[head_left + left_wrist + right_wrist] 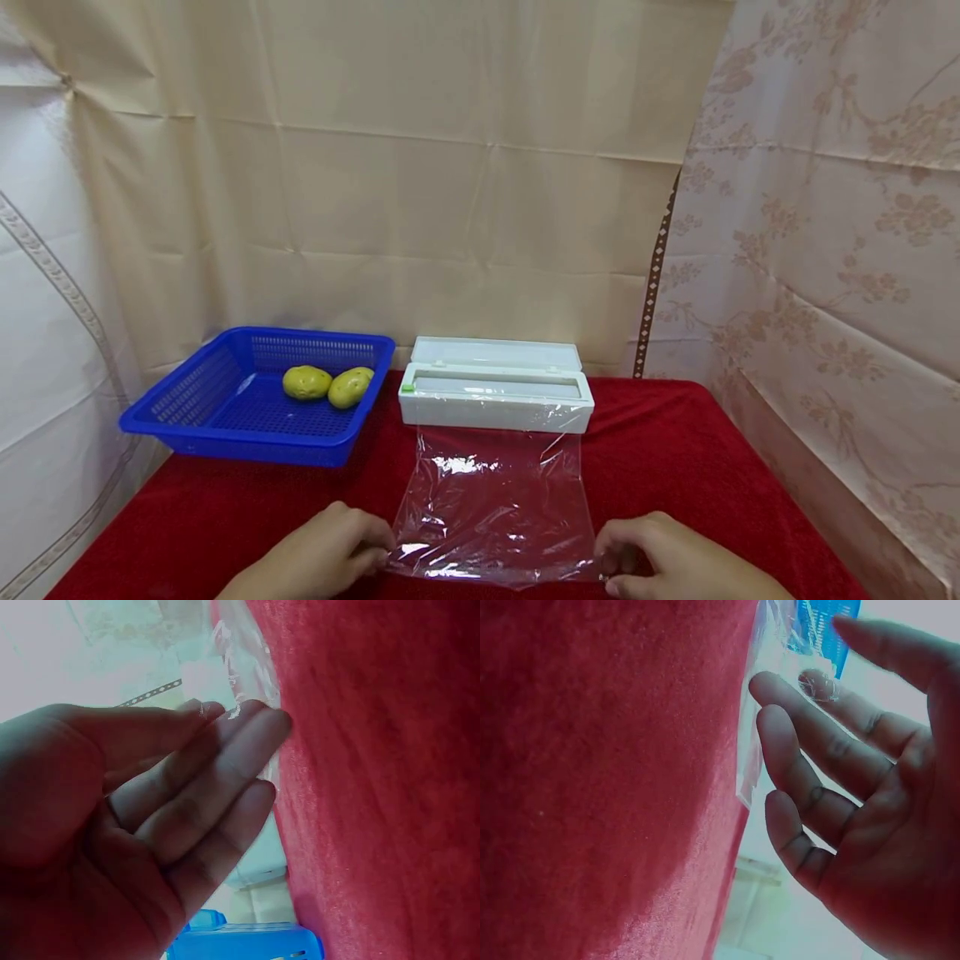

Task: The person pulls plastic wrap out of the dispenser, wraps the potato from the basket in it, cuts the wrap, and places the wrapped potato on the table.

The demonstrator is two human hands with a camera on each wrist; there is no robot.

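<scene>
A sheet of clear cling film [495,508] stretches out from the white dispenser box [495,412] over the red cloth. At its near left corner my left hand [322,550] pinches the film between thumb and index finger; in the left wrist view, the other fingers of that hand [172,802] are extended. My right hand [667,554] is at the near right corner. There the film clings to the index fingertip [821,684], while the thumb [892,652] stands apart from the fingers.
A blue plastic basket [255,450] with two yellow potatoes, one potato [307,382] left of the other, stands at the back left. The dispenser's lid [495,353] is raised behind it. Red cloth [697,475] covers the table, and curtains [420,208] hang around it.
</scene>
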